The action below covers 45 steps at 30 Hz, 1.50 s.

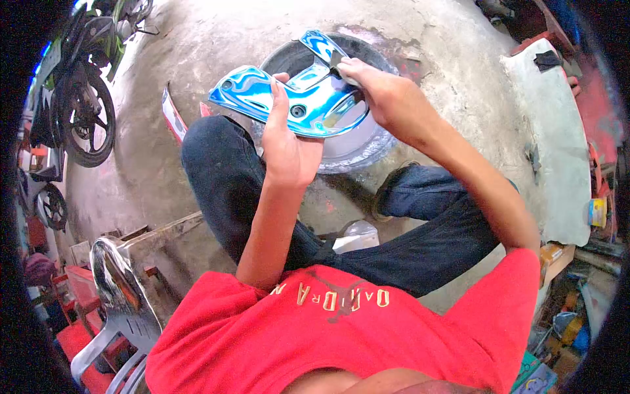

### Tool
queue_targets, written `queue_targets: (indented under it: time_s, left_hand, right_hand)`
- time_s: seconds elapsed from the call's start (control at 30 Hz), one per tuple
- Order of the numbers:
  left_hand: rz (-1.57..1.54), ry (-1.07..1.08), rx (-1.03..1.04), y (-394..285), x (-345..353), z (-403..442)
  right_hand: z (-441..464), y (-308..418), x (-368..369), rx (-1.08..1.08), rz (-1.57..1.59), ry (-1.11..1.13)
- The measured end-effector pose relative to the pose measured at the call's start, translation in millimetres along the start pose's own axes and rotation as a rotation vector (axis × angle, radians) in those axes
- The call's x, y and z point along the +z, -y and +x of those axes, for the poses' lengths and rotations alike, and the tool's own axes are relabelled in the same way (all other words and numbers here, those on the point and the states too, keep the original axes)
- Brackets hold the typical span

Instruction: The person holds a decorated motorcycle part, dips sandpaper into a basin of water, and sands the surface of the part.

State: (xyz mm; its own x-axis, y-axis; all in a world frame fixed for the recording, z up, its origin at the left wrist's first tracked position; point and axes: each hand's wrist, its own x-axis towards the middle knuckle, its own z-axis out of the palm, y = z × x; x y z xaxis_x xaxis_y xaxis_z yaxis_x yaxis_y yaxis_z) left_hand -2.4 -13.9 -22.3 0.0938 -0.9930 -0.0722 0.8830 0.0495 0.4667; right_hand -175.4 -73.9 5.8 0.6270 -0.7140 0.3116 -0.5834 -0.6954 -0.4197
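Note:
A glossy blue and white motorcycle body panel [256, 98] is held up in front of me, with a screw hole near its middle and a narrow arm rising at its upper right. My left hand [289, 141] grips its lower edge, thumb lying across the front face. At the right side of the panel, my right hand [387, 92] is closed, its fingertips pinching a small dark piece [335, 60] against the narrow arm. What that piece is I cannot make out. Behind and below the panel a round grey basin [367, 49] stands on the floor, partly hidden.
My bent knees frame the basin on the concrete floor [197, 39]. A motorcycle [88, 111] is parked at the left, and a red and white panel [173, 117] lies nearby. A white plastic chair [125, 315] stands lower left; a long pale board [558, 144] lies at right.

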Motion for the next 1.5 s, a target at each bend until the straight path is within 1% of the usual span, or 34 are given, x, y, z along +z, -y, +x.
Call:
queue_targets:
  time_s: [0.07,0.1,0.13,0.2,0.27,0.33,0.37,0.43,0.47,0.53,0.57,0.6,0.67,0.7,0.73,0.8,0.87,0.9,1.0,1.03,1.07,1.1,1.13,1.17,1.2,1.27,1.33,1.4,1.47,1.5]
  left_hand:
    - [-0.006,0.012,0.008,1.9,-0.4,3.7]
    - [0.018,0.046,-0.006,1.5,-7.9,5.4]
    - [0.005,0.03,0.001,2.2,-8.2,4.9]
    - [-0.013,0.002,0.012,0.8,-8.6,3.8]
    - [-0.049,0.02,0.019,0.7,-3.5,0.7]
    - [-0.063,0.031,0.015,1.3,-2.6,1.6]
    - [-0.048,-0.009,0.019,0.8,-0.5,1.9]
    - [0.038,-0.044,0.015,-2.8,-1.4,0.4]
    - [0.085,-0.061,0.014,-4.9,-2.8,0.4]
    - [0.029,-0.031,0.033,-2.2,-3.7,2.4]
    - [0.011,-0.029,0.031,-3.5,1.6,1.7]
    - [-0.011,-0.027,0.03,-3.3,5.5,1.3]
    - [-0.025,-0.014,0.061,0.3,-4.7,7.0]
    - [0.03,-0.013,0.046,-3.9,-4.6,6.6]
    - [0.091,-0.022,0.021,-6.9,-5.1,2.2]
    - [0.047,-0.036,0.037,-3.4,-4.6,4.5]
    - [0.012,-0.044,0.052,0.9,-1.0,5.8]
    - [0.002,-0.05,0.051,2.2,2.4,4.4]
    - [-0.01,-0.029,0.035,5.3,-1.0,5.3]
    - [-0.001,-0.023,0.013,3.2,-8.5,3.8]
    - [0.012,-0.014,-0.01,0.1,-13.0,3.1]
    - [0.05,-0.077,0.032,1.2,-4.1,3.0]
    - [0.04,-0.075,0.035,0.4,1.0,2.2]
    - [0.025,-0.073,0.039,0.3,5.1,1.0]
    - [0.008,-0.071,0.04,1.1,7.4,0.3]
    - [0.028,-0.059,0.038,2.2,4.0,4.6]
    - [0.094,-0.066,-0.008,-3.9,-2.6,1.9]
    - [0.051,-0.03,0.025,-5.2,1.9,-1.8]
    - [-0.031,0.022,0.074,-0.2,4.7,1.3]
    - [-0.027,-0.014,0.059,0.6,5.9,0.7]
  right_hand:
    - [-6.3,5.4,14.0,-0.2,-0.018,-0.082]
    - [-12.4,30.6,10.6,-0.264,-0.021,-0.048]
    - [-16.6,44.8,12.2,-0.361,-0.033,-0.036]
    - [-11.1,30.9,6.6,-0.319,-0.018,-0.012]
    - [1.0,-6.9,-2.7,0.037,0.072,0.064]
    - [-5.5,4.3,-1.3,-0.103,0.036,0.022]
    - [-9.5,13.8,0.3,-0.182,0.016,0.004]
    - [-20.7,40.4,2.6,-0.361,-0.001,0.002]
    - [-20.8,43.1,2.9,-0.404,-0.006,0.02]
    - [-11.7,13.4,1.2,-0.284,0.019,-0.027]
    - [-5.3,-1.8,-2.7,-0.127,0.063,-0.02]
    - [-2.2,-6.3,-7.3,-0.04,-0.061,-0.019]
    - [-11.1,8.5,6.8,-0.266,-0.029,-0.077]
    - [-15.4,36.8,4.4,-0.332,-0.013,-0.032]
    - [-17.9,46.8,9.9,-0.43,-0.059,-0.017]
    - [-12.8,31.6,12.9,-0.425,-0.015,-0.079]
    - [-0.5,7.7,2.6,-0.112,0.014,-0.02]
    - [5.6,3.5,3.9,-0.035,-0.092,-0.107]
    - [-14.2,30.9,16.2,-0.229,-0.04,-0.116]
    - [-16.7,46.1,14.9,-0.333,-0.047,-0.096]
    - [-15.3,42.4,15.5,-0.308,-0.023,-0.105]
    - [-12.6,31.6,14.0,-0.283,-0.003,-0.116]
    - [-9.8,19.2,12.1,-0.257,0.016,-0.123]
    - [-6.5,3.0,13.5,-0.046,0.046,-0.087]
    - [-2.6,-0.4,7.9,0.075,-0.035,-0.088]
    - [-11.7,15.1,12.2,-0.168,-0.06,-0.128]
    - [-20.6,47.7,15.7,-0.423,-0.136,-0.065]
    - [-17.8,48.8,12.4,-0.423,-0.089,-0.09]
    - [-5.7,24.3,6.7,-0.19,-0.098,-0.084]
    - [0.2,19.1,7.9,-0.119,-0.161,-0.158]
